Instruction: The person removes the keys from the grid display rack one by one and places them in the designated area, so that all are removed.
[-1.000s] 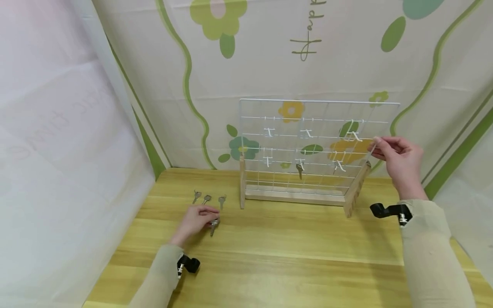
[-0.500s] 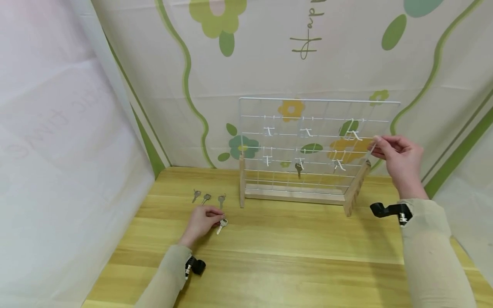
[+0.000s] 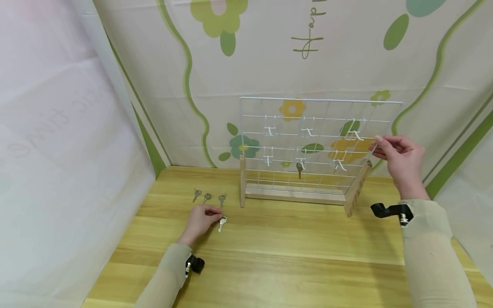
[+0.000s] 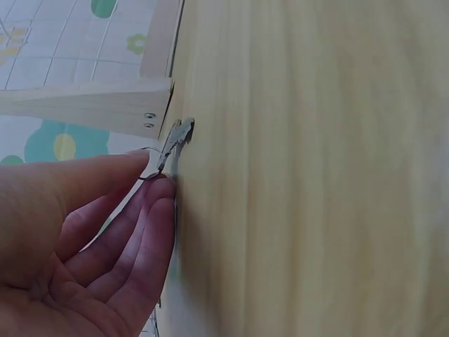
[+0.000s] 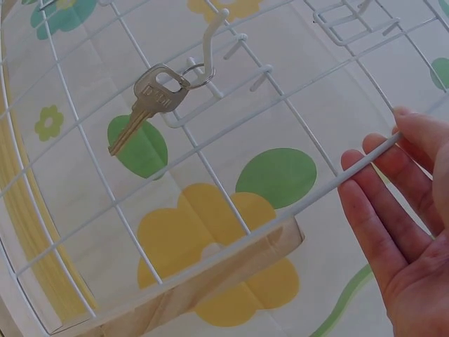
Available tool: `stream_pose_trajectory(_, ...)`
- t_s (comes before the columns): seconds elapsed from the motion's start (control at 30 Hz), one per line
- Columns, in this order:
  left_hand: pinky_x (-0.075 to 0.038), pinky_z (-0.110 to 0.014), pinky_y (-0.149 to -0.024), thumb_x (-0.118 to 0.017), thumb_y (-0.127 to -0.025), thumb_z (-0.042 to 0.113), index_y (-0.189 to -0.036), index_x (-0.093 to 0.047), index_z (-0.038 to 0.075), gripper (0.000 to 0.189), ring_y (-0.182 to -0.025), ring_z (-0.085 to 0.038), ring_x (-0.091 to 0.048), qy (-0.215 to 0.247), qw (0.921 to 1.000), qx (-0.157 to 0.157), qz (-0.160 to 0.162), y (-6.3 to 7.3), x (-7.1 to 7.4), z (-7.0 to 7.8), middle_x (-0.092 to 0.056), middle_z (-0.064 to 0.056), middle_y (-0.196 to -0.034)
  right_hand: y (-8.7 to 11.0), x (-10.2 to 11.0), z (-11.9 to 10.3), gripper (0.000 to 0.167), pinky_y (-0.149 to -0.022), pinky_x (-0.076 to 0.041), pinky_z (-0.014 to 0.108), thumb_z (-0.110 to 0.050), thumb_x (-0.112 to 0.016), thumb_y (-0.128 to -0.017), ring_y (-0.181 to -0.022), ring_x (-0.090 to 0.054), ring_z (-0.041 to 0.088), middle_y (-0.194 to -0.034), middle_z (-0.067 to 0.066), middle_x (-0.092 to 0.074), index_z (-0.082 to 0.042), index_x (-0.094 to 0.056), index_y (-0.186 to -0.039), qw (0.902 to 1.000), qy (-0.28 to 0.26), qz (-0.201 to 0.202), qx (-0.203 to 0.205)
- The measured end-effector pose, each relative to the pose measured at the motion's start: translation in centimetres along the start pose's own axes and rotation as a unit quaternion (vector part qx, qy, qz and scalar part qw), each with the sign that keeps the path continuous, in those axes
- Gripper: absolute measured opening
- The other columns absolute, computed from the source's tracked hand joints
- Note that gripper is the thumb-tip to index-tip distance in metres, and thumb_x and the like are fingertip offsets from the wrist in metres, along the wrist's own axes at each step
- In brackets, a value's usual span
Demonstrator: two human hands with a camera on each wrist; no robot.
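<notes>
My left hand (image 3: pixel 198 222) pinches the thin ring of a silver key (image 3: pixel 222 224) between thumb and fingertips. In the left wrist view the key (image 4: pixel 175 140) lies out past the fingertips, close over the table. My right hand (image 3: pixel 404 164) grips the right side rod of a white wire grid rack (image 3: pixel 320 101), thumb in front and fingers behind. On the rack's lower middle hook hangs one key (image 3: pixel 299 170); another key (image 5: pixel 156 95) hangs by its ring from a white hook, seen large in the right wrist view.
Three loose keys lie in a row beyond my left hand, the nearest to the rack being a ringed key (image 3: pixel 222 200). The rack stands on a wooden base (image 3: pixel 294 196) near the table's (image 3: pixel 269 252) back edge, before a printed cloth (image 3: pixel 254 55). Several rack hooks (image 3: pixel 269 131) hold nothing.
My left hand has shifted slightly to the right with the key, which has turned to show its bright flat face. My right hand keeps its grip on the rack.
</notes>
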State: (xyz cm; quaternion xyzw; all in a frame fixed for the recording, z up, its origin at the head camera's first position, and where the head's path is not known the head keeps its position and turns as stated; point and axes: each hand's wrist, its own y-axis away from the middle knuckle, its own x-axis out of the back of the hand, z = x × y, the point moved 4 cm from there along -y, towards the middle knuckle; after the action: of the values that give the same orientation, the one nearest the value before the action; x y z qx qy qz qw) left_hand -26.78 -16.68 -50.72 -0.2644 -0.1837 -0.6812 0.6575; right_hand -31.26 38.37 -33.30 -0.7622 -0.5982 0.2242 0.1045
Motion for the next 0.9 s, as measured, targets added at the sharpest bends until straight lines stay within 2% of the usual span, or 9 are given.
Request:
stream_pose_trajectory(0.13,-0.056,-0.038,-0.081,-0.081,-0.087,0.005,-0.092,-0.081,0.007,0.006,-0.088,-0.017,-0.069,-0.016,0.9999,0.002,0.001,0.0,0.2,0.1,-0.075,-0.001,-0.093,0.0,0.0,-0.1,0.032,-0.075,-0.055,0.033,-0.006,-0.078,-0.089,-0.079,-0.075,0.02,-0.094,0.018,-0.075,0.015,-0.068,-0.111,1.0,0.003,0.002,-0.003)
stream_pose_trajectory(0.3,-0.056,-0.04,-0.082,-0.082,-0.086,0.005,-0.095,-0.08,0.005,0.009,-0.087,-0.018,-0.069,-0.014,0.9998,0.009,-0.006,0.1,0.4,0.3,-0.075,-0.001,-0.093,0.0,0.0,-0.1,0.031,-0.075,-0.056,0.033,-0.005,-0.078,-0.09,-0.079,-0.075,0.02,-0.094,0.016,-0.075,0.015,-0.068,-0.111,1.0,0.006,0.0,-0.002)
stream_pose_trajectory(0.4,-0.057,-0.039,-0.084,-0.081,-0.087,0.006,-0.102,-0.079,0.004,0.016,-0.088,-0.018,-0.069,0.01,0.9996,0.022,-0.014,0.1,0.7,0.6,-0.075,-0.002,-0.095,0.0,0.0,-0.1,0.03,-0.075,-0.056,0.033,-0.005,-0.077,-0.09,-0.079,-0.075,0.02,-0.094,0.016,-0.075,0.015,-0.068,-0.111,1.0,0.005,-0.002,-0.003)
stream_pose_trajectory(0.5,-0.057,-0.038,-0.084,-0.079,-0.089,0.007,-0.11,-0.076,0.002,0.022,-0.089,-0.019,-0.069,0.046,0.9986,0.025,-0.012,0.0,1.4,1.7,-0.075,-0.003,-0.099,0.0,0.0,-0.1,0.03,-0.075,-0.056,0.033,-0.005,-0.077,-0.091,-0.079,-0.075,0.02,-0.094,0.016,-0.075,0.015,-0.068,-0.111,1.0,0.006,-0.003,-0.005)
stream_pose_trajectory(0.63,-0.058,-0.038,-0.083,-0.079,-0.092,0.017,-0.117,-0.075,0.006,0.027,-0.094,-0.02,-0.069,0.085,0.9963,0.001,-0.005,0.0,2.4,5.0,-0.075,-0.003,-0.106,0.1,0.1,0.0,0.03,-0.075,-0.056,0.032,-0.005,-0.077,-0.091,-0.079,-0.075,0.02,-0.094,0.015,-0.075,0.015,-0.067,-0.111,0.9999,0.007,-0.003,-0.008)
stream_pose_trajectory(0.73,-0.057,-0.038,-0.086,-0.079,-0.092,0.025,-0.12,-0.075,0.01,0.032,-0.099,-0.02,-0.069,0.118,0.9926,-0.028,-0.006,-0.1,2.4,8.3,-0.074,-0.001,-0.11,0.1,0.1,0.0,0.03,-0.074,-0.056,0.032,-0.005,-0.077,-0.091,-0.079,-0.075,0.02,-0.093,0.014,-0.076,0.015,-0.067,-0.111,0.9999,0.007,-0.002,-0.007)
stream_pose_trajectory(0.8,-0.057,-0.037,-0.089,-0.079,-0.093,0.025,-0.121,-0.074,0.01,0.032,-0.101,-0.02,-0.069,0.144,0.988,-0.053,-0.011,-0.3,1.8,10.5,-0.074,-0.002,-0.112,0.1,0.1,-0.1,0.03,-0.075,-0.056,0.032,-0.006,-0.077,-0.091,-0.079,-0.075,0.02,-0.093,0.014,-0.076,0.015,-0.067,-0.111,0.9999,0.007,-0.003,-0.007)
stream_pose_trajectory(0.9,-0.055,-0.036,-0.092,-0.08,-0.091,0.02,-0.121,-0.074,0.008,0.032,-0.103,-0.02,-0.069,0.183,0.9789,-0.088,-0.023,-0.8,0.1,13.5,-0.074,-0.004,-0.113,0.1,0.0,-0.1,0.031,-0.075,-0.056,0.032,-0.006,-0.077,-0.091,-0.079,-0.075,0.02,-0.093,0.014,-0.076,0.014,-0.068,-0.111,0.9999,0.007,-0.004,-0.007)
